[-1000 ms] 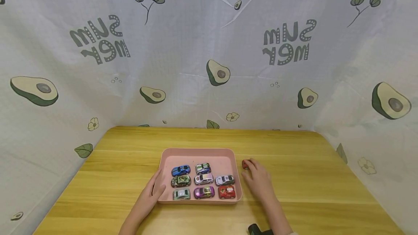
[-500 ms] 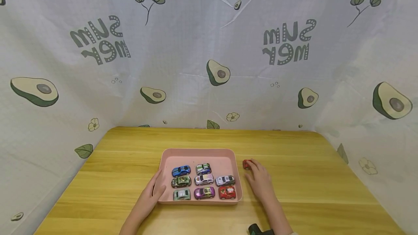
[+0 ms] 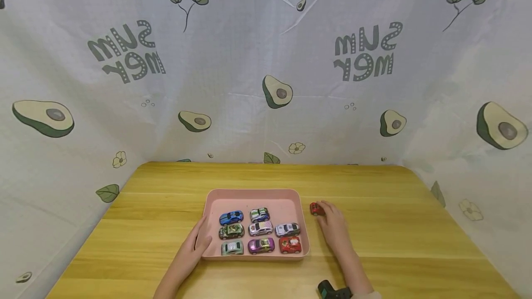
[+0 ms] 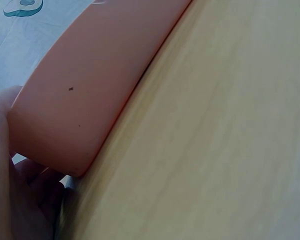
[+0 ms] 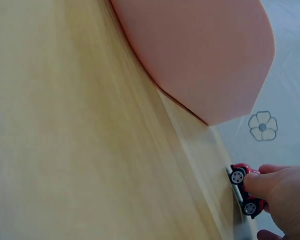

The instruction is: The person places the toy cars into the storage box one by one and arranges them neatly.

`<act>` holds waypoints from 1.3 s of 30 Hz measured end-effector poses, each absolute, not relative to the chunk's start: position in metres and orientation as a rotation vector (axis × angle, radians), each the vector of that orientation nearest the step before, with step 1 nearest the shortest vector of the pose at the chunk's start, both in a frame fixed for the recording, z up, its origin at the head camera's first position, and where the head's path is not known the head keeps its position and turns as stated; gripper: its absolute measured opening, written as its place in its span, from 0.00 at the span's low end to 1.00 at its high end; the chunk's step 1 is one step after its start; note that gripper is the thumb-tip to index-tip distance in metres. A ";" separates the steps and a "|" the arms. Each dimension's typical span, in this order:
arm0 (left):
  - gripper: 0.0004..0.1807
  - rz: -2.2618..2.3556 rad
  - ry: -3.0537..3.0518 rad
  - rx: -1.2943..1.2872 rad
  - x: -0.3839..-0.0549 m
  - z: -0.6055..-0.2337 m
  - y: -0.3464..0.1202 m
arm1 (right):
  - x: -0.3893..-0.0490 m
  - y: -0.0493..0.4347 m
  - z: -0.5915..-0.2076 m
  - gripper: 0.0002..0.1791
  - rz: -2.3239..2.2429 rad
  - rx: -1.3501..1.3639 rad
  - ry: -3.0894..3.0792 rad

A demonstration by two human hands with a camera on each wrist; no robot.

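In the head view a shallow pink tray (image 3: 253, 193) holds several small toy cars, among them a blue one (image 3: 231, 217), a purple one (image 3: 261, 245) and a red one (image 3: 290, 245). My left hand (image 3: 189, 255) grips the tray's left wall, thumb over the rim. Curled fingertips show by the tray's corner in the left wrist view. Right of the tray, my right hand (image 3: 335, 230) pinches another red toy car (image 5: 247, 192) that appears to stand on the table. The right wrist view has the thumb (image 5: 258, 185) against the car's side; its far side is hidden.
The wooden table (image 3: 399, 225) runs beyond the tray on all sides. A dark object (image 3: 328, 290) is by the right forearm at the lower edge. White cloth (image 3: 232, 137) with avocado prints hangs around the table's back and sides.
My right hand has shifted slightly right, and more of the red car beside the tray shows. The left hand keeps its hold on the tray, and the cars inside keep their places.
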State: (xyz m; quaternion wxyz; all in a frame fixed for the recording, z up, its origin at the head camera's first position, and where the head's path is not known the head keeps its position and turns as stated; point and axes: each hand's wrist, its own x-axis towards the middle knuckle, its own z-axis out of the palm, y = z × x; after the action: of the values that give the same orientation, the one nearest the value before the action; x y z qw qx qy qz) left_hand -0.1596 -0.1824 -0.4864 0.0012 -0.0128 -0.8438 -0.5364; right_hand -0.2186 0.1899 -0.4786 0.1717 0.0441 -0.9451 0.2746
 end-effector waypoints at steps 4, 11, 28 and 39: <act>0.33 -1.698 -2.640 -0.046 -0.159 -0.486 -0.182 | -0.224 0.191 -0.479 0.21 0.780 0.105 -2.697; 0.33 -1.701 -2.639 -0.039 -0.159 -0.484 -0.182 | -0.233 0.194 -0.480 0.21 0.822 0.086 -2.743; 0.33 -1.682 -2.662 -0.029 -0.158 -0.484 -0.181 | -0.233 0.191 -0.483 0.20 0.935 -0.053 -2.754; 0.33 -1.678 -2.646 -0.032 -0.159 -0.484 -0.181 | -0.231 0.194 -0.480 0.19 1.014 -0.004 -2.719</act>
State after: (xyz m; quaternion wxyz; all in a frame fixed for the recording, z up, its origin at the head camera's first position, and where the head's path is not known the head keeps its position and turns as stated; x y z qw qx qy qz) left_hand -0.1588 -0.1814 -0.4838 0.0040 -0.0103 -0.8444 -0.5356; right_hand -0.2313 0.1939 -0.4796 0.1195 -0.0015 -0.9303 0.3468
